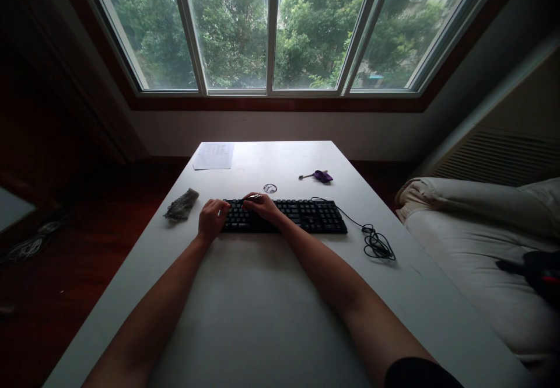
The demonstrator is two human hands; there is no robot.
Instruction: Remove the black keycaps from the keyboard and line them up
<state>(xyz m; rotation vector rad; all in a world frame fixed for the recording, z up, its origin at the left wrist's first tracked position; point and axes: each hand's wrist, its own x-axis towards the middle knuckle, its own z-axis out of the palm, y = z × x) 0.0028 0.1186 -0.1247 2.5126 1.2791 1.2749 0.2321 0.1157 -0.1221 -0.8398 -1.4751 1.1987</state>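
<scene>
A black keyboard [306,215] lies across the middle of a white table [262,294]. My left hand [212,219] grips the keyboard's left end, fingers curled over its edge. My right hand [262,206] rests on the keys left of centre, fingers pinched on a small thin tool that I cannot make out clearly. The keyboard's black cable [375,243] runs off its right end and lies coiled on the table.
A grey cloth [181,205] lies left of the keyboard. A sheet of paper [214,156] sits at the far left corner, a small round object [270,188] behind the keyboard, a purple item [321,175] far right. A white bed [481,242] stands to the right.
</scene>
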